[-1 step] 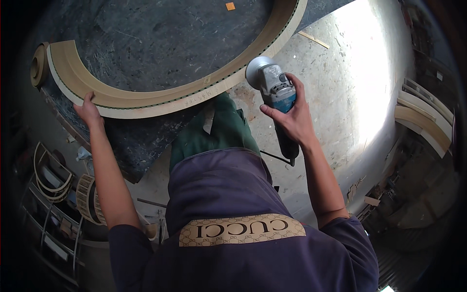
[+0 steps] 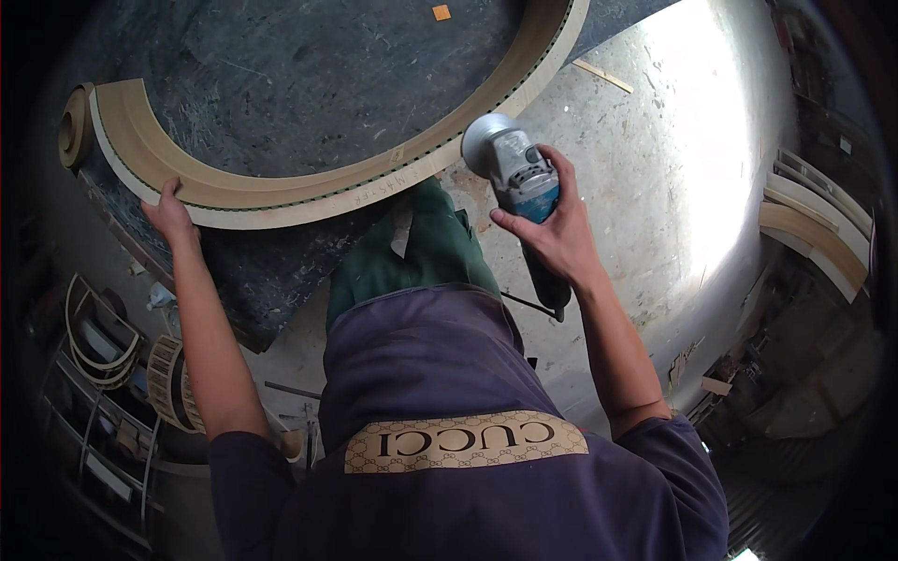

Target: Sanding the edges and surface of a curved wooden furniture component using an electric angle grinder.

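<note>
A large curved wooden moulding [image 2: 281, 192], pale along its outer edge with a dark dotted line, lies on a dark, scuffed worktop [image 2: 290, 84]. My left hand [image 2: 171, 220] grips its outer rim near the left end, fingers over the top; the underside of this hold is hidden. To the right, my right hand [image 2: 566, 238] is wrapped round an angle grinder [image 2: 526, 178] with a grey head and blue-and-black body. The grinder's round pale disc [image 2: 485, 138] faces the moulding's outer edge, and whether they touch I cannot tell.
A small orange square [image 2: 441, 12] lies on the worktop. Rolled wood [image 2: 77, 126] sits by the moulding's left end. A thin wooden strip [image 2: 603, 76] is on the floor at right. Curved wooden parts [image 2: 814, 234] are stacked far right; a rack [image 2: 103, 421] stands lower left.
The grinder and my right hand have shifted slightly left and a little nearer to me. My left hand keeps its place on the moulding.
</note>
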Demonstrator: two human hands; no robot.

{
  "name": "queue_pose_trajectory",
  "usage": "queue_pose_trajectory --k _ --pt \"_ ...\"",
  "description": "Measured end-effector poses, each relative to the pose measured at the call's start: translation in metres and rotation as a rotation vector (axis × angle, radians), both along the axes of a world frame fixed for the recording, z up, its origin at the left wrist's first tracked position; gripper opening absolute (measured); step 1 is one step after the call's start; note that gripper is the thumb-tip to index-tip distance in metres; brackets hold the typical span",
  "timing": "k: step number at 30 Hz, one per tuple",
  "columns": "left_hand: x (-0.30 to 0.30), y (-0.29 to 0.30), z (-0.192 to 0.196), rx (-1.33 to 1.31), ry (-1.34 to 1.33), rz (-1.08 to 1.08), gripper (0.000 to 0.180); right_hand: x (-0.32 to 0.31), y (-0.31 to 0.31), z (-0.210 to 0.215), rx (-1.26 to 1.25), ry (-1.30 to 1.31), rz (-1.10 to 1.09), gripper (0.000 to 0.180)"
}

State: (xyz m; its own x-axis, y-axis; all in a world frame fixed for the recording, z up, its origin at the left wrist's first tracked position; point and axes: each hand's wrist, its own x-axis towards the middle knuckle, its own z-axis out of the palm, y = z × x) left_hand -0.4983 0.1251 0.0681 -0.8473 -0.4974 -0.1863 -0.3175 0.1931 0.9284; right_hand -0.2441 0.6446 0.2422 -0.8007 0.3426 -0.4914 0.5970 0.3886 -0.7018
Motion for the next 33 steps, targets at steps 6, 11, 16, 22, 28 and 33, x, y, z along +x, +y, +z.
queue_pose_trajectory --k 6,11,16,22,28,33 --pt "0.0 0.007 0.004 0.0 -0.019 0.005 0.061 0.002 -0.053 0.006 -0.071 -0.072 0.276 0.1" --pt "0.0 0.001 0.004 -0.017 -0.028 0.003 0.06 -0.001 -0.044 0.0 -0.081 -0.053 0.298 0.101" --pt "0.0 0.006 0.005 -0.017 -0.033 -0.019 0.06 -0.007 0.003 -0.001 0.004 -0.026 0.137 0.102" --pt "0.001 0.0 0.002 -0.027 -0.014 -0.013 0.059 -0.011 0.035 -0.002 0.046 0.006 -0.072 0.103" --pt "0.001 -0.003 0.003 -0.022 -0.007 -0.027 0.06 0.0 -0.016 0.004 -0.004 -0.06 0.153 0.101" --pt "0.0 0.004 0.007 -0.021 -0.029 -0.012 0.059 0.001 -0.046 0.004 -0.099 -0.114 0.393 0.097"
